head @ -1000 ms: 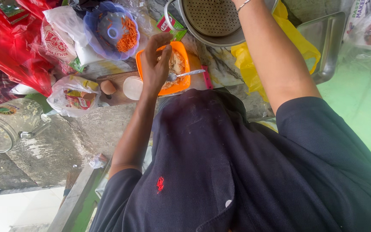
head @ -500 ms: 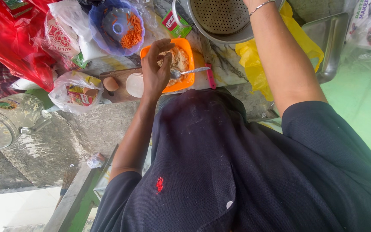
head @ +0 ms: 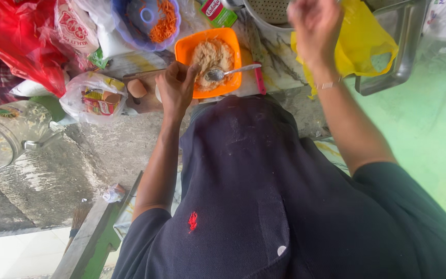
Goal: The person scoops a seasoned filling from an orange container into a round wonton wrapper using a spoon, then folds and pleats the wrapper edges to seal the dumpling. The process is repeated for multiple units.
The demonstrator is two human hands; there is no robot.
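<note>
An orange bowl (head: 232,39) of pale brown shredded food stands on the stone counter, with a metal spoon (head: 231,71) resting in it. My left hand (head: 174,90) is curled on the bowl's near left rim. My right hand (head: 313,23) is raised above the counter beside a metal colander pot (head: 272,13). Its fingers are bunched and its wrist carries a thin bracelet. Its palm side is hidden. My dark shirt fills the lower part of the view.
A blue bowl with shredded carrot (head: 156,23) sits behind the orange one, beside a green carton (head: 218,10). A red bag (head: 21,36), a clear bag of packets (head: 91,95), an egg (head: 137,88) and a glass jug (head: 6,132) lie left. A yellow bag (head: 360,46) and a metal tray (head: 398,46) are right.
My left hand has come out of the food and settled on the bowl's rim. My right hand has drawn back from the colander pot into view.
</note>
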